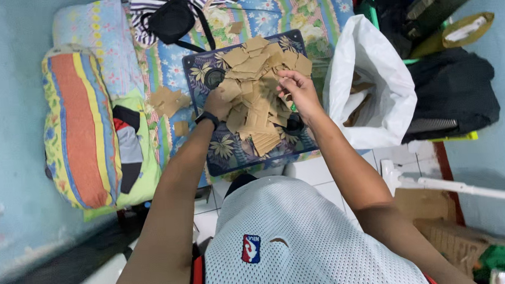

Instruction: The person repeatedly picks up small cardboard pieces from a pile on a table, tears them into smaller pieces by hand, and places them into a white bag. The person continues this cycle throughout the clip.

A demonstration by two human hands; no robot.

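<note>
Floral tray (230,154) on bed; my left hand (217,104) presses the cardboard pile (256,97), right hand (296,89) pinches one piece; white sack (385,98) beside.

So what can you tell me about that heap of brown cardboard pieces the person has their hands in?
The pile of cardboard pieces is a loose heap of flat tan cut-outs, mostly squarish, overlapping at all angles. It lies on a dark blue tray printed with pale leaves, which rests on a flowered bedsheet. The left hand presses into its left side; the right hand pinches a piece at its upper right. A few strays lie on the sheet to the left.
</note>
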